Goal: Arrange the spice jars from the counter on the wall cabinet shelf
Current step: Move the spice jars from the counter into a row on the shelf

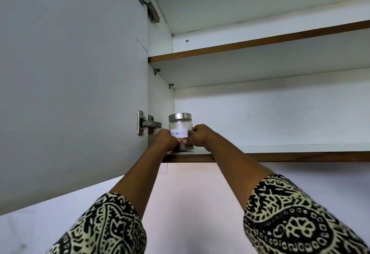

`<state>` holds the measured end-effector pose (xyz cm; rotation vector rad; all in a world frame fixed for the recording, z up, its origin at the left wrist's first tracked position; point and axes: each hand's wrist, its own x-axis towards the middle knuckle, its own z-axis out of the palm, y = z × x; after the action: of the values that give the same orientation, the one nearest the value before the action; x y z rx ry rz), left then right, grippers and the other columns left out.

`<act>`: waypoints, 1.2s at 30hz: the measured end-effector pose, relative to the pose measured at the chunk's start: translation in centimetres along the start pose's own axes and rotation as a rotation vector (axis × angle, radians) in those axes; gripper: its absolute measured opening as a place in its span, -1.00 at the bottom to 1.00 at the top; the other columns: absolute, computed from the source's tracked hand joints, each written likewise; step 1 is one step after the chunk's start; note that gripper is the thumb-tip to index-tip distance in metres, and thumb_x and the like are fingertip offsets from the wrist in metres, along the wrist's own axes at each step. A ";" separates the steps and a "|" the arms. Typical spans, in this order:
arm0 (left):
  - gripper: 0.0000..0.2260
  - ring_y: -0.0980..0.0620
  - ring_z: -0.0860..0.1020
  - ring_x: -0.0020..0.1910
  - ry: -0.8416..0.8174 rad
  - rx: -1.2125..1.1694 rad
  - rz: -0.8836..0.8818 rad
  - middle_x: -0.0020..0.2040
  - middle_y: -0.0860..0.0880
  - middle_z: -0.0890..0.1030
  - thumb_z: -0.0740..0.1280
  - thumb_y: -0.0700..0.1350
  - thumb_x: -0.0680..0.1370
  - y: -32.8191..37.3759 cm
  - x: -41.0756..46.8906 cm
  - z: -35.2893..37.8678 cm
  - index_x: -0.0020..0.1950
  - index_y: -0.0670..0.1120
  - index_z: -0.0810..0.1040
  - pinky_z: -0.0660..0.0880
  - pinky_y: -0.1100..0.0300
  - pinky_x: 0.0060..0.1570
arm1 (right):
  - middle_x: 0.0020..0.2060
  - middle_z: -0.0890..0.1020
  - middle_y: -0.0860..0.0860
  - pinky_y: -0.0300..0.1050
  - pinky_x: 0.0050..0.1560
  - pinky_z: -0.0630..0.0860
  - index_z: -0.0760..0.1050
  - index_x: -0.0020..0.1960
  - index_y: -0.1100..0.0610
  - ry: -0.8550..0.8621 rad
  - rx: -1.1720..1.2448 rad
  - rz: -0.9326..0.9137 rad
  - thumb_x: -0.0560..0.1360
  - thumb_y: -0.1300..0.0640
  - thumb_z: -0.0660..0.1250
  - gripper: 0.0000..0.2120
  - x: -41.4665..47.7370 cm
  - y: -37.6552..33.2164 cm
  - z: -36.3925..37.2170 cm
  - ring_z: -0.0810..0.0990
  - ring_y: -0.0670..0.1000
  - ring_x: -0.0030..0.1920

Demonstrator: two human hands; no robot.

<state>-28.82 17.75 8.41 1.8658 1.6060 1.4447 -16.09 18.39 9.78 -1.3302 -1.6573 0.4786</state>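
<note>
A clear glass spice jar (180, 125) with a metal lid and a white handwritten label stands upright at the left end of the lowest cabinet shelf (280, 149), close to the cabinet's left wall. My left hand (165, 140) grips the jar's left side and my right hand (200, 135) grips its right side, both thumbs meeting at the front low on the jar. Brown powder shows at the jar's bottom between my thumbs. Both arms reach up from patterned sleeves.
The white cabinet door (70, 83) stands swung open on the left, with hinges (149, 123) beside the jar. A second shelf (260, 43) runs above. To the right of the jar the lowest shelf stretches on bare. A pale wall lies below the cabinet.
</note>
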 end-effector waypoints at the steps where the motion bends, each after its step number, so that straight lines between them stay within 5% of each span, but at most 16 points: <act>1: -0.68 -0.14 0.57 0.09 0.017 0.046 -0.007 0.11 -0.19 0.60 0.43 -0.19 0.46 -0.2 0.3 0.1 0.18 -0.23 0.53 0.49 0.11 0.01 | 0.14 0.59 0.22 0.07 0.26 0.49 0.48 0.18 0.32 -0.005 -0.023 0.005 0.32 0.28 0.50 -0.53 0.3 0.0 0.4 0.57 0.18 0.16; 10: -0.70 -0.14 0.57 0.08 0.098 0.225 -0.033 0.12 -0.17 0.58 0.38 -0.22 0.48 -0.2 0.5 0.2 0.20 -0.21 0.49 0.45 0.14 -0.12 | 0.20 0.56 0.22 0.08 0.26 0.49 0.46 0.25 0.30 -0.079 -0.132 0.024 0.37 0.25 0.46 -0.53 1.2 -0.9 1.7 0.55 0.19 0.20; 14: -0.74 -0.11 0.57 0.04 0.064 0.296 -0.003 0.12 -0.17 0.59 0.36 -0.20 0.50 0.4 -0.2 -0.4 0.18 -0.23 0.51 0.39 0.17 -0.19 | 0.05 0.60 0.18 -0.02 0.27 0.48 0.48 0.08 0.31 -0.095 -0.248 0.041 0.43 0.22 0.42 -0.72 -0.1 -2.1 1.1 0.56 0.16 0.20; 16: -0.76 -0.11 0.55 -0.01 0.070 0.305 0.040 0.12 -0.18 0.59 0.34 -0.20 0.52 0.5 -1.5 -0.8 0.16 -0.24 0.52 0.38 0.18 -0.18 | 0.17 0.55 0.23 -0.04 0.26 0.47 0.44 0.22 0.33 -0.032 -0.308 -0.027 0.44 0.22 0.40 -0.61 -1.4 -2.4 0.6 0.53 0.18 0.23; 20: -0.80 -0.13 0.58 0.00 0.119 0.047 0.157 0.06 -0.20 0.63 0.36 -0.22 0.51 0.4 -5.2 -1.3 0.11 -0.25 0.59 0.46 0.20 -0.17 | 0.28 0.51 0.20 -0.11 0.24 0.43 0.36 0.37 0.25 0.059 -0.223 -0.157 0.40 0.24 0.45 -0.42 -5.0 -2.3 -0.5 0.50 0.15 0.27; 23: -0.66 -0.10 0.58 0.10 0.127 -0.213 0.188 0.13 -0.14 0.61 0.39 -0.23 0.49 0.2 -8.0 -1.4 0.26 -0.20 0.52 0.53 0.09 0.04 | 0.16 0.61 0.14 -0.23 0.12 0.42 0.46 0.28 0.17 0.149 -0.135 -0.242 0.39 0.22 0.46 -0.53 -8.6 -1.3 -1.3 0.56 0.07 0.18; 29: -0.71 0.02 0.61 0.00 -0.027 -0.282 0.255 0.01 0.01 0.66 0.41 -0.12 0.49 -3.1 -16.4 0.4 0.21 -0.04 0.55 0.54 0.07 0.02 | 0.00 0.67 0.00 -0.23 0.08 0.49 0.53 0.18 0.11 0.185 -0.163 -0.403 0.41 0.15 0.44 -0.65 -19.0 4.0 -1.1 0.61 -0.04 0.01; 36: -0.71 0.06 0.60 -0.10 -0.430 -0.336 0.014 0.03 -0.08 0.65 0.40 -0.24 0.49 -15.7 -27.8 8.9 0.20 -0.10 0.54 0.53 0.25 -0.07 | -0.10 0.66 -0.03 -0.32 -0.02 0.48 0.56 0.14 0.07 -0.142 -0.157 -0.065 0.41 0.17 0.45 -0.70 -29.3 17.5 3.8 0.60 -0.10 -0.10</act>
<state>-27.30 2.35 -20.89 1.8297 1.0782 1.1297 -10.08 -1.43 -17.59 -1.3776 -1.8819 0.4201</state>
